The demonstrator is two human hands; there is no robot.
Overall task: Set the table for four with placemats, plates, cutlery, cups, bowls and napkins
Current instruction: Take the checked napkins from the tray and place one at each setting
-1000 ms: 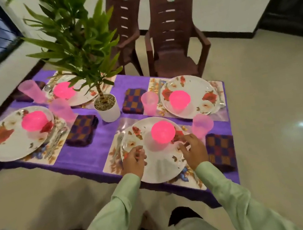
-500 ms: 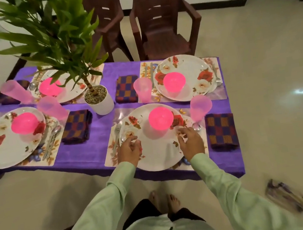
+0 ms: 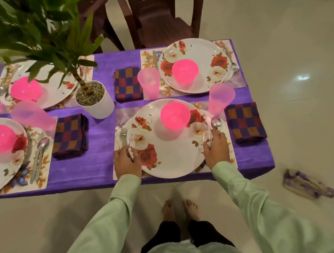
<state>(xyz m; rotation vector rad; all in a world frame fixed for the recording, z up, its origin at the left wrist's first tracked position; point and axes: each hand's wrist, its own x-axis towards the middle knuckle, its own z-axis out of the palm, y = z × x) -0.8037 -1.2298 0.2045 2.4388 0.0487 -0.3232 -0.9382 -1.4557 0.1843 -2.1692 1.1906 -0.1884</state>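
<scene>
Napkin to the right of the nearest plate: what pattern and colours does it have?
The napkin is checked, with purple, dark red and orange squares; the head view shows it clearly.

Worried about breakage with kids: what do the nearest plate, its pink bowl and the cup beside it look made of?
The nearest plate: glossy white with printed roses, melamine or glazed ceramic; cannot tell which. The pink bowl: translucent, glowing, so likely plastic. The cup: frosted, see-through pink, likely plastic too.

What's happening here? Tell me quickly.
A person in a pale green shirt stands at the purple table, left hand and right hand at either side of the nearest floral plate, over the fork and spoon handles; their grip is unclear. A pink bowl sits on that plate. All four places look laid.
</scene>
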